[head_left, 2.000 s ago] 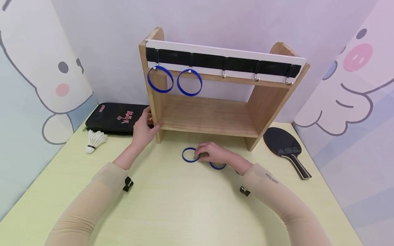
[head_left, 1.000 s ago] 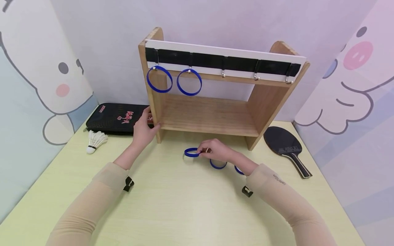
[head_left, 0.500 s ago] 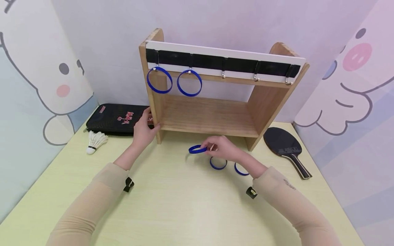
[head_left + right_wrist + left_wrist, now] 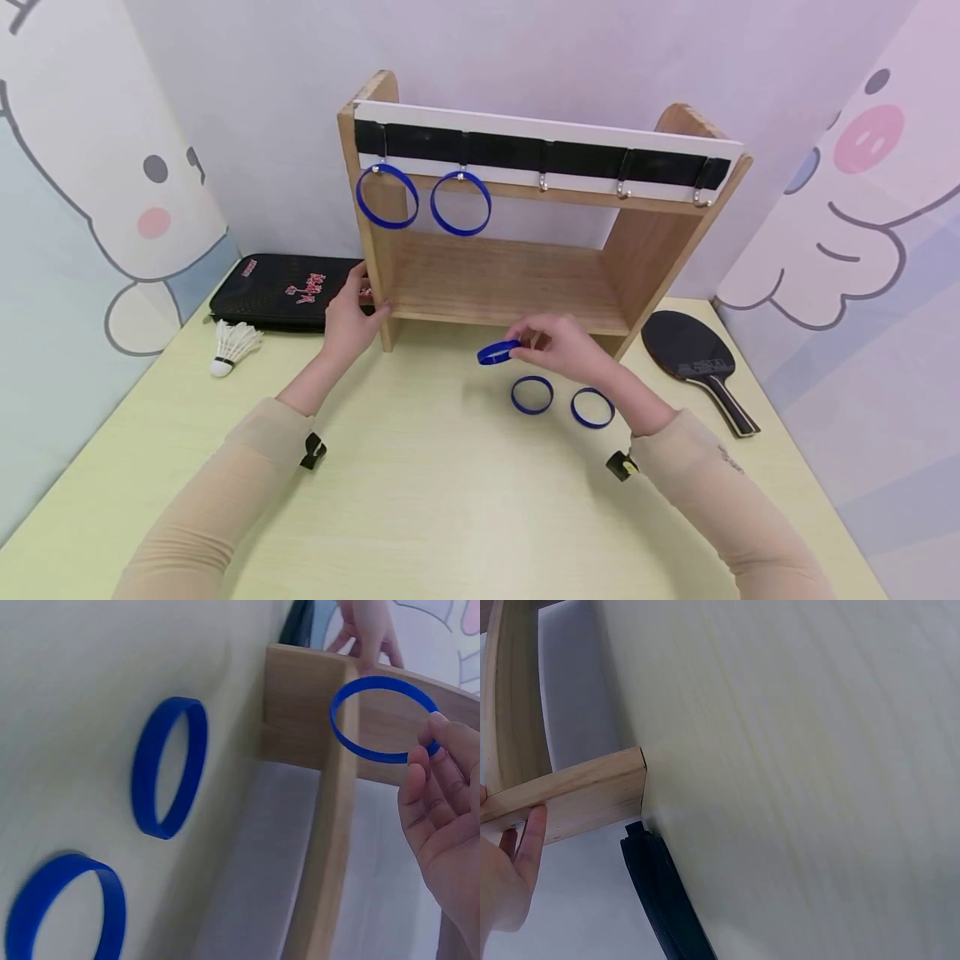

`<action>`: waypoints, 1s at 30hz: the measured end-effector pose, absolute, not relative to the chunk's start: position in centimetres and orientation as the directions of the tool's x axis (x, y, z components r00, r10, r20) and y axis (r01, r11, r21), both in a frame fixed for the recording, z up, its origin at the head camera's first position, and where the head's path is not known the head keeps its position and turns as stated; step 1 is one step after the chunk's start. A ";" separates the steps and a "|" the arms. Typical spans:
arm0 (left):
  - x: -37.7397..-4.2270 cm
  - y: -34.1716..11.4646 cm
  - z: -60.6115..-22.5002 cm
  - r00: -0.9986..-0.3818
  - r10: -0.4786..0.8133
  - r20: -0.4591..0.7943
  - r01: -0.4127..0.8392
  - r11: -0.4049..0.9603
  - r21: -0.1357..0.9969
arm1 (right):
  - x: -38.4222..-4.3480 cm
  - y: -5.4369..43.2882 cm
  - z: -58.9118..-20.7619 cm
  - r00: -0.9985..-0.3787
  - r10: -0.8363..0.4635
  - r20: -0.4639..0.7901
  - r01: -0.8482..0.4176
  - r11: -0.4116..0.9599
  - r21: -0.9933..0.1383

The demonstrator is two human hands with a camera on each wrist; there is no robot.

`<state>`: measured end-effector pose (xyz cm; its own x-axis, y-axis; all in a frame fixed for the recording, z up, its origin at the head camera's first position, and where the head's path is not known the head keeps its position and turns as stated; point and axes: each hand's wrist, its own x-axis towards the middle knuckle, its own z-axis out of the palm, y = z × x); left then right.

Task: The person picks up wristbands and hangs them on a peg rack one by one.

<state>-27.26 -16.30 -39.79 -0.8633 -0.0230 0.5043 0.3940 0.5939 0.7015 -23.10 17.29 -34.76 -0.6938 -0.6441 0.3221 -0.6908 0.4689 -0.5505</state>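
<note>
My right hand (image 4: 564, 348) pinches a blue ring (image 4: 495, 353) between thumb and fingertips, above the table in front of the wooden shelf (image 4: 502, 279). In the right wrist view the held ring (image 4: 384, 684) shows whole, the thumb and index finger at its edge. Two more blue rings lie flat below, a nearer ring (image 4: 532, 411) and a right-hand ring (image 4: 592, 425). My left hand (image 4: 351, 321) grips the shelf's left side panel (image 4: 592, 787), thumb at the front and fingers on the outer face. Two blue rings, one left (image 4: 387, 225) and one right (image 4: 461, 232), hang from the leftmost hooks.
Across the shelf's top runs a white board (image 4: 547, 122) with a black strip; three hooks right of the rings, such as the middle hook (image 4: 543, 182), hold nothing. A black case (image 4: 273, 287) and shuttlecock (image 4: 234, 346) lie left, a table tennis paddle (image 4: 688, 346) right.
My right hand has taken the leftmost ring off the table and raised it, moving rightward and toward the shelf. The two rings beneath are uncovered now. My left hand stays on the panel.
</note>
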 end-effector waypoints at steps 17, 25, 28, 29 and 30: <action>-27.4 -16.3 -39.9 -0.867 -0.023 0.498 0.387 0.596 0.703 | -22.1 18.7 -27.6 -0.647 -0.510 0.567 -0.763 0.420 -0.492; -27.4 -16.3 -40.0 -0.873 -0.024 0.487 0.377 0.600 0.705 | -21.9 18.4 -24.7 -0.589 -0.454 0.669 -0.806 0.384 -0.450; -27.5 -16.3 -40.0 -0.872 -0.028 0.488 0.375 0.602 0.705 | -21.8 18.2 -23.5 -0.581 -0.427 0.693 -0.811 0.379 -0.446; -27.5 -16.3 -40.0 -0.872 -0.029 0.488 0.375 0.602 0.705 | -21.7 18.1 -23.2 -0.582 -0.416 0.699 -0.809 0.381 -0.448; -27.5 -16.3 -40.0 -0.872 -0.030 0.488 0.374 0.602 0.706 | -21.6 18.0 -22.8 -0.584 -0.405 0.703 -0.807 0.383 -0.450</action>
